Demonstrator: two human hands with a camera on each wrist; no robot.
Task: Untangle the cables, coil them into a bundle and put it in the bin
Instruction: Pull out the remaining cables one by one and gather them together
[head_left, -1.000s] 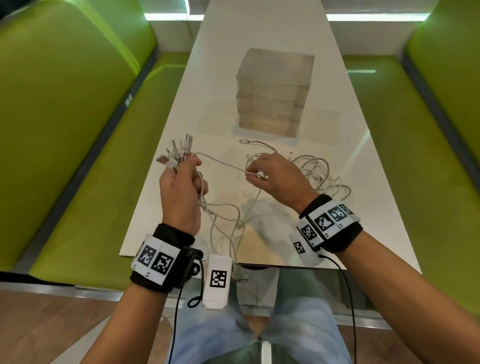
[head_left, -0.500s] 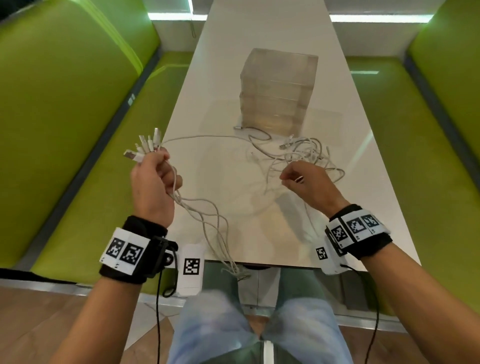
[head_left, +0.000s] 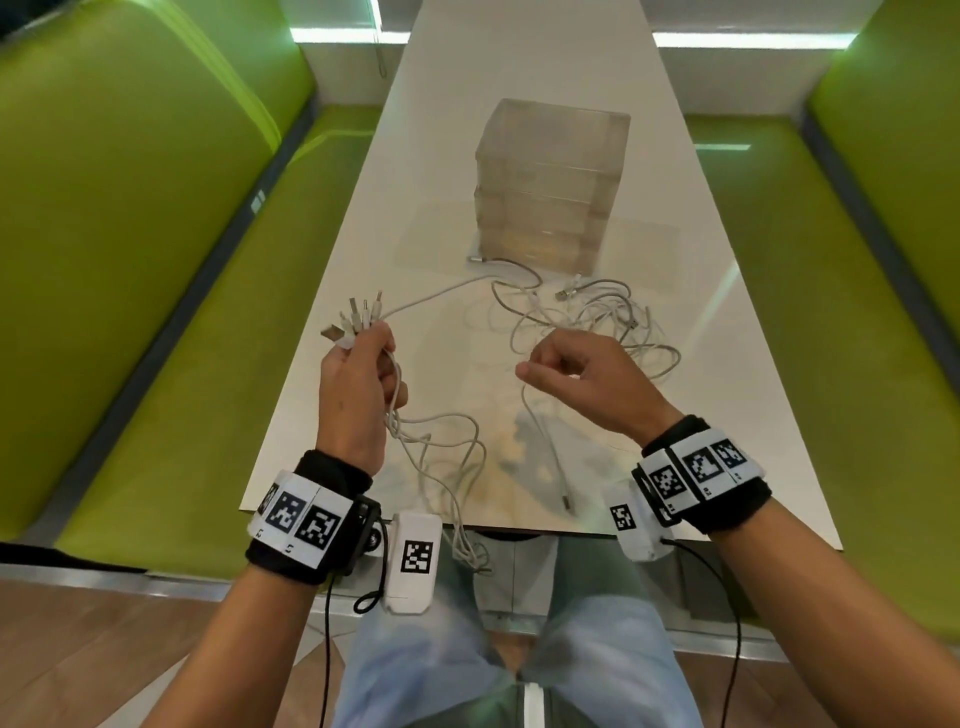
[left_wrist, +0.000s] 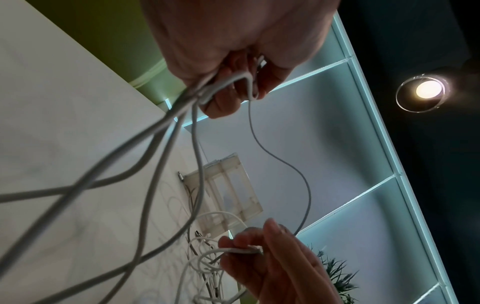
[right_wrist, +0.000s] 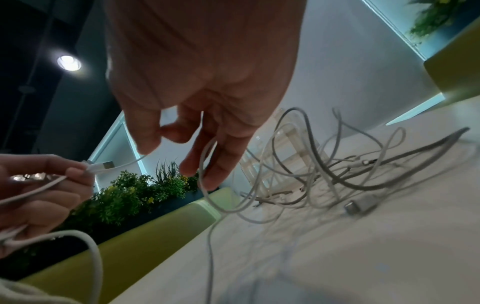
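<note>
White table (head_left: 727, 415) between green benches; the clear bin (head_left: 550, 182) sits at twelve o'clock. The cable tangle (head_left: 597, 322) lies just ahead of my right hand (head_left: 587, 384), which pinches one strand. My left hand (head_left: 358, 395) grips the gathered plugs (head_left: 358, 317).

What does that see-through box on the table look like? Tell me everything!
The see-through box is a cloudy, clear plastic cube with faint level lines running across its walls, like stacked layers. It stands upright on the white table, in the middle, farther away than both hands. Whether its top is open cannot be told. One white cable's metal plug lies right at its near bottom corner, and the loose cable tangle lies just in front of it.
</note>
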